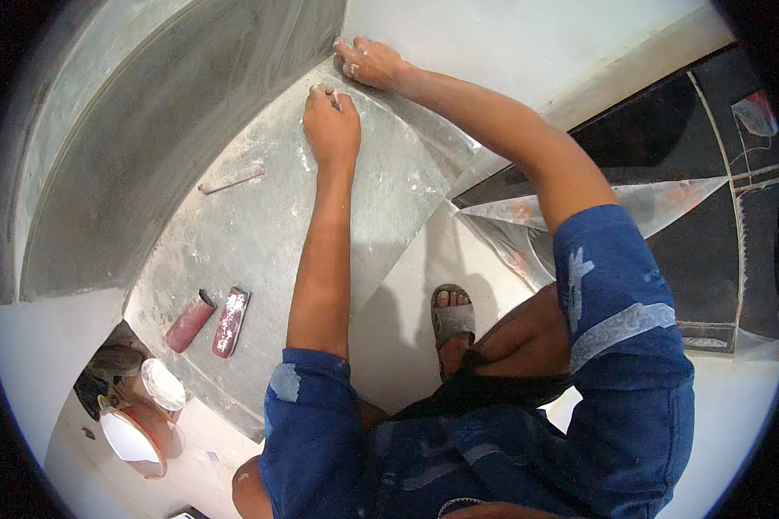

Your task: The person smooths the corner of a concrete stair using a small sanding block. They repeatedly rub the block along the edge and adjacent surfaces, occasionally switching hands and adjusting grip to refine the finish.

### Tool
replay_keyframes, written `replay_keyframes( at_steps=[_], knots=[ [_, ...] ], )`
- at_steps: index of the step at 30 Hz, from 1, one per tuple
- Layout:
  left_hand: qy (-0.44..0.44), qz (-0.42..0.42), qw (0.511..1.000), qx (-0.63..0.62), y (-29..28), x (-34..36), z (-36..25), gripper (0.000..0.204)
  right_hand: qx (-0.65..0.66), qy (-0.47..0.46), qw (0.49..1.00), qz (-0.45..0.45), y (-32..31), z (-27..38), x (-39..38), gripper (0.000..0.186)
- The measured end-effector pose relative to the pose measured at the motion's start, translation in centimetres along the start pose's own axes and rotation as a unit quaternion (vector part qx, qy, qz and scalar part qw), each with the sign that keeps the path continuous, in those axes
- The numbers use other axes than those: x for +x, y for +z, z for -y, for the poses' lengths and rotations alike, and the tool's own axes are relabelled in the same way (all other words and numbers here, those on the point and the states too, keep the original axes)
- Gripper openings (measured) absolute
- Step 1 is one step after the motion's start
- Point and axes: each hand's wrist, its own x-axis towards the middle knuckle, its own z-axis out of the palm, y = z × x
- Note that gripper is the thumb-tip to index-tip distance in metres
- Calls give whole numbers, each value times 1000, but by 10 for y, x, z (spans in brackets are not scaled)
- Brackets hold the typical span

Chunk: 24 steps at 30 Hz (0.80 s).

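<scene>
My right hand [372,64] reaches the far corner where the grey wall panel [260,60] meets the white wall [493,43]. Its fingers are curled, dusted white, and hide whatever they may hold. Nearer to me and a little left, my left hand [331,130] is closed above the grey, white-smeared slab [381,190]. A small grey bit shows between its fingertips, too small to name. On the slab lie a thin flat strip [232,180], a dark red curled piece like sandpaper [190,321] and a dark red block [231,323] with white dust on it.
At the lower left stand a brownish bucket [147,432] with white inside and a round white container [163,385]. Clear plastic sheeting [614,208] hangs by black panels [649,130] on the right. My sandalled foot [453,324] rests on the pale floor [398,346].
</scene>
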Motion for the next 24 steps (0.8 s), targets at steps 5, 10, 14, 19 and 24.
replay_keyframes(
  at_steps=[5, 10, 14, 19, 24],
  knots=[
    [13, -9, 1000, 25, -11, 4, 15, 20, 33, 12, 996, 78, -18, 5, -63, 45],
    [-8, 6, 1000, -6, -8, 2, 4, 23, 66, 59, 984, 158, -89, -5, -173, 47],
    [-25, 21, 999, -39, 1, -2, -5, 25, 43, 37, 977, 207, -108, -23, -243, 49],
    [-10, 6, 1000, -3, -6, -2, -8, 22, 10, 87, 956, 281, -127, 6, -259, 38],
    [-38, 107, 993, -35, -18, -7, -20, 30, 136, 50, 985, 93, -152, 57, -236, 26]
  ],
)
